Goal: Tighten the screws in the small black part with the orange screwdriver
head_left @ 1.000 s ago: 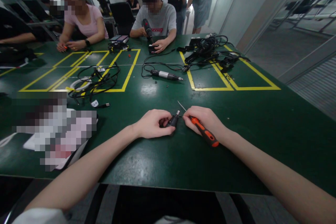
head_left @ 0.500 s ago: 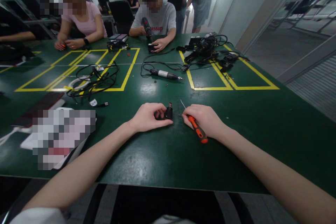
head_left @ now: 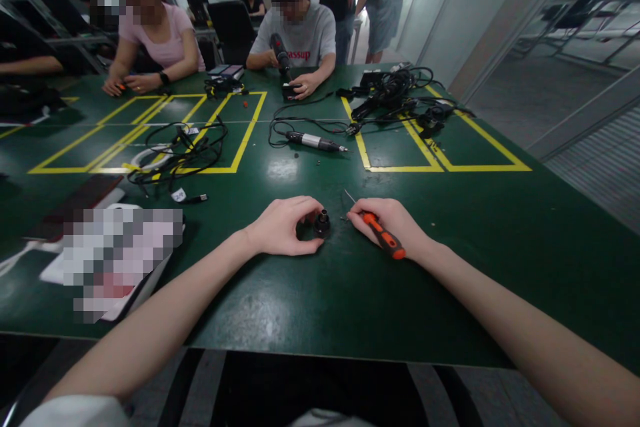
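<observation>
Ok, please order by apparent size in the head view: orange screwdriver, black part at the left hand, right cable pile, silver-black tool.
Largest: cable pile
Orange screwdriver and silver-black tool: unsure, the screwdriver is nearer and partly covered
Smallest: black part

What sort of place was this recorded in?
Probably a workshop or assembly room: there is a green table marked with yellow tape, a pile of tangled black cables, and an orange-and-black screwdriver in the right hand.
</observation>
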`<act>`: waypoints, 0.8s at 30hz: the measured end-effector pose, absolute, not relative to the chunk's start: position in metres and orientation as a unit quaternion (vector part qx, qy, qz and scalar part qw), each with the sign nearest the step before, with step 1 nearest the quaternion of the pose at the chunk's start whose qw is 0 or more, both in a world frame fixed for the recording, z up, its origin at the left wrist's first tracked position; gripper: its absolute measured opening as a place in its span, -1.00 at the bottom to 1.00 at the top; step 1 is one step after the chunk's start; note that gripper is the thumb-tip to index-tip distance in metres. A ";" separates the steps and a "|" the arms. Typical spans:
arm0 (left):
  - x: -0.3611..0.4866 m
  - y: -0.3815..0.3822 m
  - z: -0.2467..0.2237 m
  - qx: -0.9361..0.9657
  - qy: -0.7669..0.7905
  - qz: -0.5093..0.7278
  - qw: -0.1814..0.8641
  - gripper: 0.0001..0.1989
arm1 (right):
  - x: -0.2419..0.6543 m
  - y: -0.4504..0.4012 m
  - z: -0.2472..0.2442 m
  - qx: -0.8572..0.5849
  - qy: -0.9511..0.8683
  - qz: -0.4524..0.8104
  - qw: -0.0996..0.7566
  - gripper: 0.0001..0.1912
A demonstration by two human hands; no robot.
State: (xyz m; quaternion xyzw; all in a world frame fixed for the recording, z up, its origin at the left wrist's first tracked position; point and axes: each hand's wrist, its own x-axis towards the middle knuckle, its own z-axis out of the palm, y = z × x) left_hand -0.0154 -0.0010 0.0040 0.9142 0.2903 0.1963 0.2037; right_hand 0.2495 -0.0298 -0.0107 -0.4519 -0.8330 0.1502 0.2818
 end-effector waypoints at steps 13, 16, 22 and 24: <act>-0.012 0.000 -0.004 0.910 0.287 0.219 0.202 -0.65 | 0.259 -0.027 -0.005 -0.447 -0.735 0.343 0.378 -0.70; -0.011 0.000 -0.005 0.912 0.286 0.221 0.195 -0.58 | 0.259 -0.029 -0.001 -0.435 -0.729 0.370 0.379 -0.61; -0.011 -0.002 -0.003 0.912 0.286 0.226 0.189 -0.64 | 0.266 -0.035 0.027 -0.414 -0.768 0.264 0.411 -0.66; -0.011 -0.003 -0.002 0.910 0.280 0.235 0.193 -0.67 | 0.264 -0.038 0.042 -0.389 -0.782 0.215 0.437 -0.62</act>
